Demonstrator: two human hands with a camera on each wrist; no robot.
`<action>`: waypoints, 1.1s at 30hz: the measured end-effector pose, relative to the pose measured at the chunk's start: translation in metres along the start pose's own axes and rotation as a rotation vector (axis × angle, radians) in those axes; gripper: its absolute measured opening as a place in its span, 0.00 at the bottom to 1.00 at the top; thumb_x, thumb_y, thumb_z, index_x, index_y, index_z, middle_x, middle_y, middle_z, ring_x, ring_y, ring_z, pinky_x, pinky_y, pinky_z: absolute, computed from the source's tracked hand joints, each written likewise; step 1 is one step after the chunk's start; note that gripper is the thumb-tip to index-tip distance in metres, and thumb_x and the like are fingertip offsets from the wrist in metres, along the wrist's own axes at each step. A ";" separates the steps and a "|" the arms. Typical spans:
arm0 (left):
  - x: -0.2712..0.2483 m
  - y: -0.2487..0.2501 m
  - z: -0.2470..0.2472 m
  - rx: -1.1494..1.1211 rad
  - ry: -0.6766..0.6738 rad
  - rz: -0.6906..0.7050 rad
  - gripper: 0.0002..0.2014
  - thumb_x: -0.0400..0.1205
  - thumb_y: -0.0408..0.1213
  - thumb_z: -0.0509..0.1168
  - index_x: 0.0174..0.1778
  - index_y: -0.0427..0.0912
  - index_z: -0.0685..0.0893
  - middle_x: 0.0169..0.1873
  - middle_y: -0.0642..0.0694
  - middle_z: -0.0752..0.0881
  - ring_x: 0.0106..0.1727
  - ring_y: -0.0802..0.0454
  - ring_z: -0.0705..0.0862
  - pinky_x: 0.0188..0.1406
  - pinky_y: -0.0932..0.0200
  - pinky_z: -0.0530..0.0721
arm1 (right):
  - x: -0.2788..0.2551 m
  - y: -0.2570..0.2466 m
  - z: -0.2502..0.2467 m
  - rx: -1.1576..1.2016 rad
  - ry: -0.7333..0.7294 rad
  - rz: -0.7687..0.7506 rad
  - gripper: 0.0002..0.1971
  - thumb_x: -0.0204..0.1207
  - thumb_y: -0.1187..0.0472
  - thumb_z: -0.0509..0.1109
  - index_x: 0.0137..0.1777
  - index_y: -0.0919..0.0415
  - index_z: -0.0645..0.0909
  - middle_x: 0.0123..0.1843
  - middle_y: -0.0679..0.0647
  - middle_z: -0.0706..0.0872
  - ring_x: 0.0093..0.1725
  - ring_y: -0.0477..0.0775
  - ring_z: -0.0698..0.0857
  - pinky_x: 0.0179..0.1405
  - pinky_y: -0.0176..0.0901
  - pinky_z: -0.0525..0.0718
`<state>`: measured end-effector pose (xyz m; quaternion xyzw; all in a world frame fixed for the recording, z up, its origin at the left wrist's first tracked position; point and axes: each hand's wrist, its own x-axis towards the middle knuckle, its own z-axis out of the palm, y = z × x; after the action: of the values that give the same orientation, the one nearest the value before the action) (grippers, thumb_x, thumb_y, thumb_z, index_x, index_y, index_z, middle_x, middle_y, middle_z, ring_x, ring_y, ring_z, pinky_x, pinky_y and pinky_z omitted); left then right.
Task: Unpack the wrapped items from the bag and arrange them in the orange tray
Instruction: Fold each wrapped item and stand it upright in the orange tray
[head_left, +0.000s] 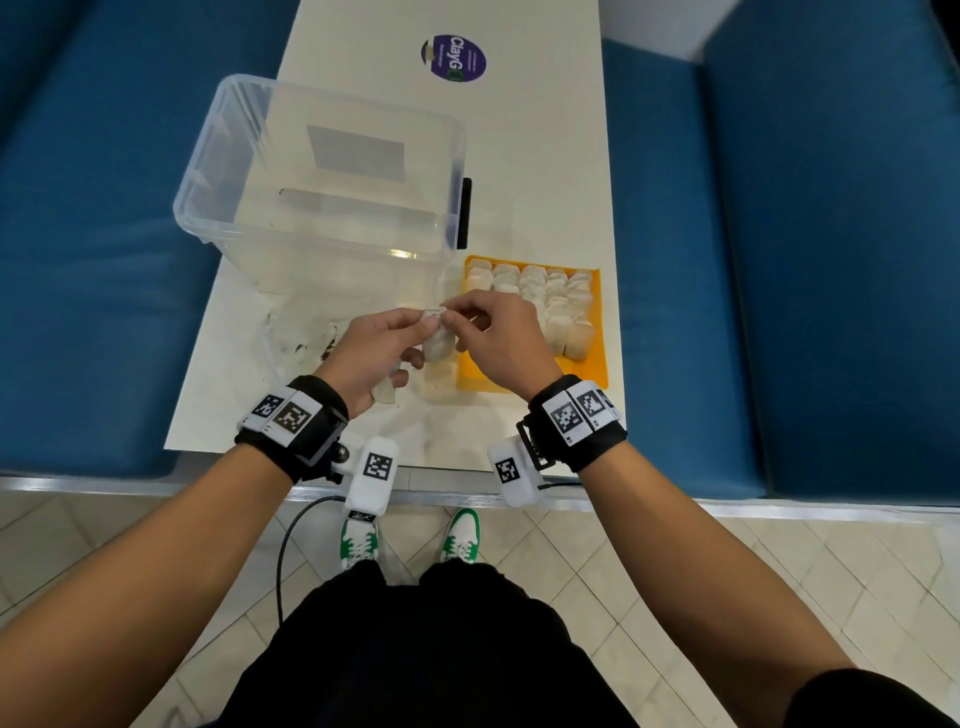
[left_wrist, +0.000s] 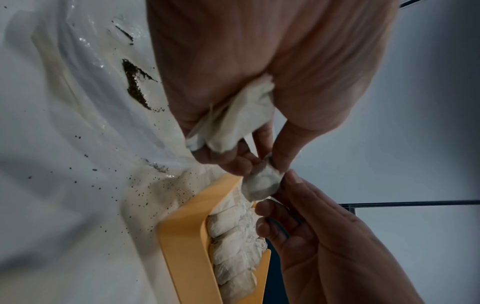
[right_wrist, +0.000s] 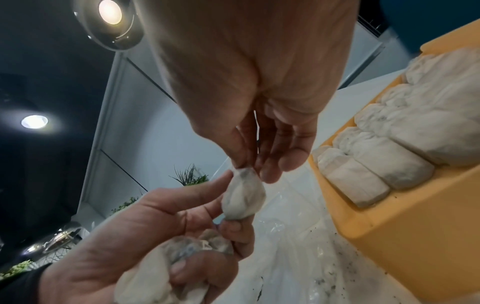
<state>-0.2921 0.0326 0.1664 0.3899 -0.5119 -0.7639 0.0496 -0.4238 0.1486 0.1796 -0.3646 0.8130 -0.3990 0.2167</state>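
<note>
Both hands meet just left of the orange tray, above the table. A small white wrapped item hangs between them. My right hand pinches its top end with thumb and fingertips. My left hand holds its other end with thumb and forefinger, while its lower fingers curl round more wrapped items in the palm. The tray holds several wrapped items in rows.
The clear plastic bag lies flattened on the white table left of my hands, with dark crumbs on it. A large clear plastic bin stands behind. Blue cushions flank the table on both sides.
</note>
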 end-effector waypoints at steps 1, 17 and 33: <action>0.000 -0.001 0.000 0.007 -0.001 0.008 0.06 0.86 0.39 0.73 0.53 0.42 0.93 0.36 0.49 0.88 0.33 0.55 0.77 0.21 0.66 0.70 | 0.000 0.000 -0.001 0.014 0.013 0.000 0.05 0.81 0.57 0.75 0.52 0.57 0.91 0.41 0.43 0.90 0.38 0.43 0.88 0.45 0.40 0.88; -0.003 -0.003 0.002 0.042 -0.037 0.050 0.12 0.86 0.34 0.72 0.64 0.35 0.88 0.54 0.39 0.94 0.53 0.40 0.94 0.18 0.66 0.64 | -0.007 -0.012 -0.008 0.079 0.149 -0.120 0.05 0.79 0.56 0.78 0.46 0.56 0.93 0.41 0.45 0.92 0.40 0.40 0.85 0.41 0.29 0.80; -0.002 -0.004 -0.008 0.047 -0.054 0.097 0.14 0.85 0.26 0.72 0.66 0.38 0.87 0.51 0.40 0.93 0.56 0.38 0.94 0.19 0.64 0.63 | 0.003 -0.018 -0.002 -0.074 0.068 -0.276 0.07 0.80 0.56 0.77 0.54 0.55 0.94 0.43 0.47 0.84 0.38 0.40 0.78 0.43 0.27 0.74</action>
<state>-0.2849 0.0294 0.1631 0.3450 -0.5490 -0.7587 0.0636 -0.4194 0.1400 0.1955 -0.4667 0.7763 -0.4068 0.1184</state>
